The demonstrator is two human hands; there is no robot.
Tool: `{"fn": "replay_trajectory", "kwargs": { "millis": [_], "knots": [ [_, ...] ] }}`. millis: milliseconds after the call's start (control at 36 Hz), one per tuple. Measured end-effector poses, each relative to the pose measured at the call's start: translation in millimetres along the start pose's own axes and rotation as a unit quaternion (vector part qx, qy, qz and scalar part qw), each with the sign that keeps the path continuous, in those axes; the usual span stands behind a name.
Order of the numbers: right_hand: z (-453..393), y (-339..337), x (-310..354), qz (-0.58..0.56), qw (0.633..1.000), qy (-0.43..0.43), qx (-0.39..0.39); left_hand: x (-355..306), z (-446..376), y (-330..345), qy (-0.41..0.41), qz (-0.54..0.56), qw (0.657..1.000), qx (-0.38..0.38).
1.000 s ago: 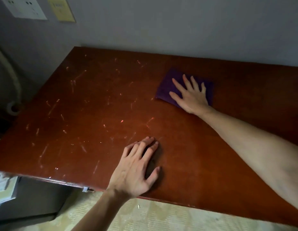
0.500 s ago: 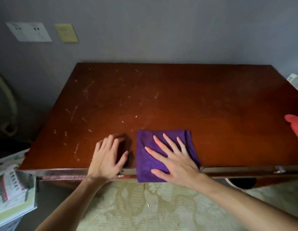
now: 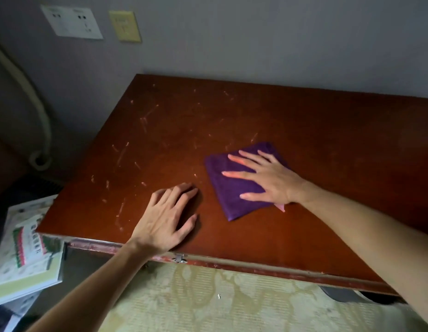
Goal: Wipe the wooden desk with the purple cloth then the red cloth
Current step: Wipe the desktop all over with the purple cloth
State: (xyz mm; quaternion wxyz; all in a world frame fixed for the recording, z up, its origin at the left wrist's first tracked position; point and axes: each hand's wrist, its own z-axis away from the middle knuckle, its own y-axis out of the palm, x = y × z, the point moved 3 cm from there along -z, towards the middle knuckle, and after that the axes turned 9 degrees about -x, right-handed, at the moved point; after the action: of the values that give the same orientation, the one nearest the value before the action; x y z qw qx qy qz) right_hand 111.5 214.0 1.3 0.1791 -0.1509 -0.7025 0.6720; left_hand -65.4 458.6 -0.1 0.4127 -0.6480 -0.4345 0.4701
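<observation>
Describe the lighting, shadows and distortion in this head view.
Head view: dim overall, corners darkest; wide-angle lens bends the reddish-brown wooden desk edges; dark shadow beside the left hand; folded purple cloth under the right hand stays sharp.

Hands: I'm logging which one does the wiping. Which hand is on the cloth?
The right hand, spread flat on the purple cloth. The left hand rests on bare desk beside it.

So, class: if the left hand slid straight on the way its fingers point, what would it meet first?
Probably the purple cloth under the right hand; the left hand points up-right across bare desk towards it.
</observation>
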Motion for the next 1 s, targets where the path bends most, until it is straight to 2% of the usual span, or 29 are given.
{"fn": "replay_trajectory", "kwargs": {
  "millis": [250, 528, 639, 778, 1001],
  "knots": [
    [-88, -3, -93, 0.003, 1.000, 0.006, -0.007, -4, -2, -4, -0.017, 0.008, 1.000, 0.018],
    [-160, -4, -169, -0.024, 0.990, 0.132, -0.052, -5, -5, -3, -0.036, 0.018, 0.999, 0.017],
    [-184, -1, -183, -0.020, 0.974, 0.218, -0.066, -4, -6, -3, -0.038, 0.023, 0.999, 0.010],
    [-201, -2, -189, -0.031, 0.957, 0.279, -0.068, -4, -8, -5, -0.035, 0.033, 0.999, -0.012],
    [-194, -3, -170, -0.032, 0.946, 0.318, -0.053, -4, -6, -4, -0.025, 0.028, 0.999, -0.013]
  ]
}}
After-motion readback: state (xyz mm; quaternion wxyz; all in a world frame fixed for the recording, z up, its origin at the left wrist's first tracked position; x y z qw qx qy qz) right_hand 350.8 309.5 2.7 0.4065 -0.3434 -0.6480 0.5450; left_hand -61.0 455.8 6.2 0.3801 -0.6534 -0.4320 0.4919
